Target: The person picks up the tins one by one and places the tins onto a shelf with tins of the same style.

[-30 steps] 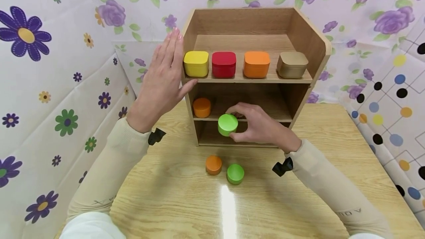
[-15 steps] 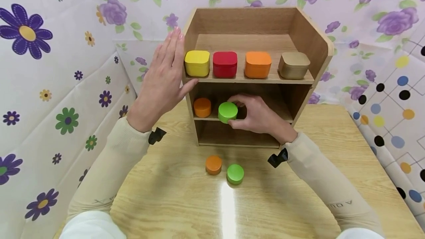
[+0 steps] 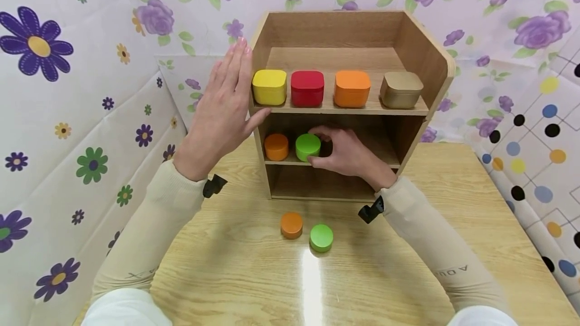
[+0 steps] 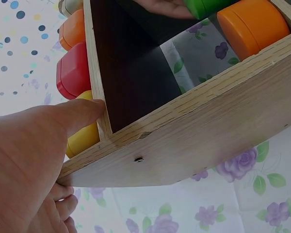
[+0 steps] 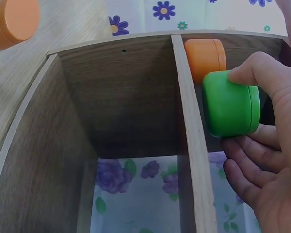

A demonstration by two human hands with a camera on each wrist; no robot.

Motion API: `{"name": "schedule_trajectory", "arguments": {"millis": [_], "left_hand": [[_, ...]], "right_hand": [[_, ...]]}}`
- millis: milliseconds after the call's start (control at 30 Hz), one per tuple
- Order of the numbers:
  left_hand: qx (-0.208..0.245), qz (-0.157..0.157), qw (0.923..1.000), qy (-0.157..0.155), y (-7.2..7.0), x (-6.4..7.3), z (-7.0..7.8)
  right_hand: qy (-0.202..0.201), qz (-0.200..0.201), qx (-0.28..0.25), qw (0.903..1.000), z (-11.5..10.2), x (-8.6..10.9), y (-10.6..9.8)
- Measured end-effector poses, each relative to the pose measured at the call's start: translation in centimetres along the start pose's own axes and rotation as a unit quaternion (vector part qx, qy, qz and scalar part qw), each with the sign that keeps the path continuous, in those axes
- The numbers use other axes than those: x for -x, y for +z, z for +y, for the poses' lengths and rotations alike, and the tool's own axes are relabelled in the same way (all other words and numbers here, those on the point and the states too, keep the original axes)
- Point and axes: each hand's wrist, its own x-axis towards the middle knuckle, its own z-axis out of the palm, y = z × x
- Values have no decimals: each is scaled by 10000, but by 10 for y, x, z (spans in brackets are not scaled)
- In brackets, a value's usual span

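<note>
My right hand (image 3: 346, 152) holds a green round lidded box (image 3: 307, 147) between thumb and fingers on the middle shelf. In the right wrist view the green box (image 5: 230, 104) sits beside an orange round box (image 5: 205, 58), the one at the shelf's left end. My left hand (image 3: 222, 102) lies with straight fingers along the left side of the wooden shelf unit (image 3: 335, 31). The left wrist view has its thumb (image 4: 82, 115) on the unit's front edge, near the yellow box. A second orange round box (image 3: 291, 225) and a second green round box (image 3: 321, 238) stand on the table.
Along the top shelf stand a yellow box (image 3: 270, 87), a red box (image 3: 307, 88), an orange squarish box (image 3: 352, 89) and a tan box (image 3: 401, 90). The unit rests on a wooden table (image 3: 226, 265) against flowered cloth walls.
My right hand has raised the green box from in front of the lower shelf and brought it into the middle one, beside the orange box. The left hand has stayed in place.
</note>
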Motion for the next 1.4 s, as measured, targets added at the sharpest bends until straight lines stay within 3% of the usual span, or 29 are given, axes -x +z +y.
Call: {"name": "schedule_trajectory", "arguments": {"millis": [500,900,1033,1233,1400], "left_hand": [[-26,62,9999,85,1,0,-1],[145,9,9999,-39,0,0,0],[140,22,9999,-31,0,1,0],[118,36,9999,-16,0,0,0],[108,26,9999,-22,0,0,0]], "right_hand": [[187,-51,-56,9998,7,-1,8],[-307,349,380,9982,5,32,-16],[-508,233,414,9976,3,47,-22],[-469,-282,400,9977,-1,67,-28],[-568,-583,414,9958,-3,81,-24]]}}
